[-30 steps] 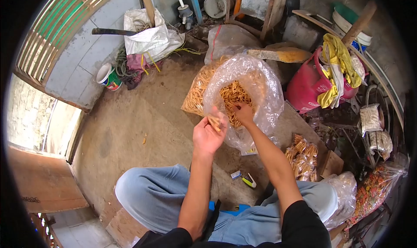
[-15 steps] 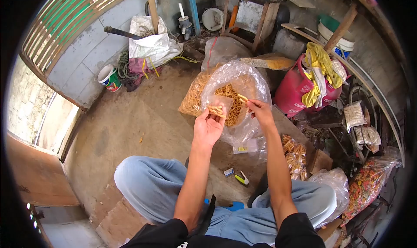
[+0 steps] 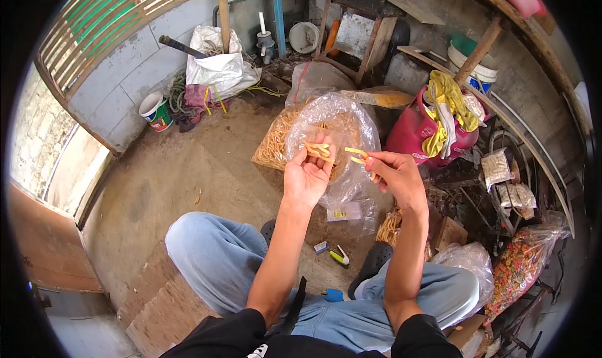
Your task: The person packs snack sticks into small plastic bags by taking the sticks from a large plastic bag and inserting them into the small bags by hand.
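Observation:
My left hand (image 3: pixel 306 184) is palm up, fingers curled under a small clear plastic bag (image 3: pixel 323 136) with several yellowish-brown snack sticks (image 3: pixel 318 150) in it. Just to the right, my right hand (image 3: pixel 400 181) pinches a few fried snack sticks (image 3: pixel 356 152) between thumb and fingers, apart from the small bag. Beneath both hands stands a large clear plastic bag (image 3: pixel 365 123), wide at the mouth and full of the same brown sticks (image 3: pixel 273 142); my left hand and the small bag hide part of its contents.
A stapler with green handle (image 3: pixel 339 256) and a small box (image 3: pixel 321 247) lie on the floor before me. Packed snack bags (image 3: pixel 390 227) are by my right knee. Right stands a pink drum (image 3: pixel 401 129) with yellow gloves (image 3: pixel 444 107); a white sack (image 3: pixel 219 69) is back left.
My right hand has moved right and nearer to me, away from the large bag's mouth, with snack sticks in its fingers. My left hand still holds the small bag; the view has shifted slightly.

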Motion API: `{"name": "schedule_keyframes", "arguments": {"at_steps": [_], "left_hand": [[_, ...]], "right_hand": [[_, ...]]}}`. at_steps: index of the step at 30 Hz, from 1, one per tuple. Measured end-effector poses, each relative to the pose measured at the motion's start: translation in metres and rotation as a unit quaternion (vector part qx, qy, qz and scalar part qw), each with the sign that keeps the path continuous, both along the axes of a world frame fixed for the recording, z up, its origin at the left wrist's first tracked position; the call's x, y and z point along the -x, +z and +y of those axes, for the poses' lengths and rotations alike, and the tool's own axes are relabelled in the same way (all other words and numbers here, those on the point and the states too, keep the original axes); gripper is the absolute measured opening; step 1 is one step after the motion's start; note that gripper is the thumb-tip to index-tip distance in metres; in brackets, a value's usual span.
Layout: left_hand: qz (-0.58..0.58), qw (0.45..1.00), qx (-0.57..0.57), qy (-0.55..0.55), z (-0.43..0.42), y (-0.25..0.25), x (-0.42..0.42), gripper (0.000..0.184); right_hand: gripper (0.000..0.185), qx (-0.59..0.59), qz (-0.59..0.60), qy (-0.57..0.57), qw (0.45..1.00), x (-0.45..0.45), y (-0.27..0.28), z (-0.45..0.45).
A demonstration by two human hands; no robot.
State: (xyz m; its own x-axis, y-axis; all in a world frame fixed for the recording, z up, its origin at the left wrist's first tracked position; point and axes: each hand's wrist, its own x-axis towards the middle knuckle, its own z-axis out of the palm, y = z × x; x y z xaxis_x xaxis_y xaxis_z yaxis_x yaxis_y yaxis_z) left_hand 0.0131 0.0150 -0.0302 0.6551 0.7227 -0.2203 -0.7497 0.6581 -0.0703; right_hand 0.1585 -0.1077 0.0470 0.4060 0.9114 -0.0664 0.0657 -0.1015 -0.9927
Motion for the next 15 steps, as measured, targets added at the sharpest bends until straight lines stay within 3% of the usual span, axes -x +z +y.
{"name": "schedule_keyframes", "arguments": {"at_steps": [15], "left_hand": [[0.085,0.994,-0.07,0.006,-0.022,0.008,0.0,0.025]], "right_hand": [[0.021,-0.066,-0.008,-0.073,0.995,0.032,-0.006,0.017]]}}
